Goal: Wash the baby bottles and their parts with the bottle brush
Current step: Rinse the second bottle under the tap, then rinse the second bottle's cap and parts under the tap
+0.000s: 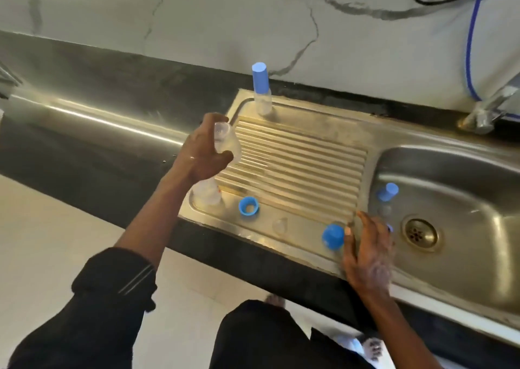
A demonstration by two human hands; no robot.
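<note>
Head view: the left hand clamps its grip on a clear plastic baby bottle above the ribbed steel drainboard, the right hand rests open-fingered beside a round blue cap, and no writing is readable.

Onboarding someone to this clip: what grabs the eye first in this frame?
The blue pieces against the steel: a capped bottle upright at the drainboard's far edge, a blue ring and a blue cap along its near edge, and another capped bottle in the sink basin. Next, the left hand holding a clear open bottle over the drainboard, while the right hand rests at the basin's near corner.
</note>
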